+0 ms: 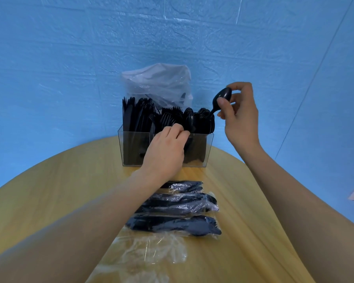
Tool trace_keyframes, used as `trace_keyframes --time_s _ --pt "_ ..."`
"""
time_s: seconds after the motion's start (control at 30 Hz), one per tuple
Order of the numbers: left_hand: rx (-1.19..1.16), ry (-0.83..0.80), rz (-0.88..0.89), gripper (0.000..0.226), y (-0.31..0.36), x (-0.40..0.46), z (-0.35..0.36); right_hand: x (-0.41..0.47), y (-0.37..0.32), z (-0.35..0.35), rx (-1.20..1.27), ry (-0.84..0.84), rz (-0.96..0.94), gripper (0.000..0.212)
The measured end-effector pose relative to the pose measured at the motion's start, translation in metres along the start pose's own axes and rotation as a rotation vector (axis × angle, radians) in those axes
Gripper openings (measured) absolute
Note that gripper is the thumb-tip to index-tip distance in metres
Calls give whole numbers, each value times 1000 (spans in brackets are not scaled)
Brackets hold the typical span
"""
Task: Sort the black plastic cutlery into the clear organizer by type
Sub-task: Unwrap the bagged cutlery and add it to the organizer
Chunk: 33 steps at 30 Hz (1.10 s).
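Standing on the table (49, 193), the clear organizer (209, 148) holds knives (129, 115) left, forks (170, 116) middle, spoons (202, 119) right. The right hand (238, 117) pinches a spoon (223, 97) above the spoons; the left hand (165, 152) grips another spoon (191, 122) at the rim.

The wooden table (55, 193) carries the clear organizer (131, 152), wrapped cutlery packs (178, 211) and empty wrappers (151, 252).
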<state>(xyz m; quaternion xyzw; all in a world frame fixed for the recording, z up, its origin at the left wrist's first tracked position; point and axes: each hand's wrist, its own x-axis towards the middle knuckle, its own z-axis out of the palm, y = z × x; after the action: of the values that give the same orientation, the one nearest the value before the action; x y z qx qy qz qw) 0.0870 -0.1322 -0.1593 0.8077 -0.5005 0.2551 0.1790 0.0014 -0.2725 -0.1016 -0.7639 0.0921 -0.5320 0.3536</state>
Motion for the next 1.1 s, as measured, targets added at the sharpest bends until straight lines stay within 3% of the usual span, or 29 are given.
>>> trace_keyframes --time_s 0.1,0.43,0.63,0.83,1.1 --pt "-22 -3 -14 43 0 2 -1 -7 16 11 -149 -60 -37 7" --pt "-60 -14 -32 45 0 1 -1 -23 28 19 -533 -127 -151 20" --pt "-78 -55 -3 49 -2 -11 -11 -42 14 22 -448 -126 -20 34" --pt "-132 -59 -60 43 -11 -45 -32 -87 -18 30 -275 -170 126 13" --pt "-284 -107 -188 29 -22 -102 -56 -125 -58 40 -278 -375 242 8"
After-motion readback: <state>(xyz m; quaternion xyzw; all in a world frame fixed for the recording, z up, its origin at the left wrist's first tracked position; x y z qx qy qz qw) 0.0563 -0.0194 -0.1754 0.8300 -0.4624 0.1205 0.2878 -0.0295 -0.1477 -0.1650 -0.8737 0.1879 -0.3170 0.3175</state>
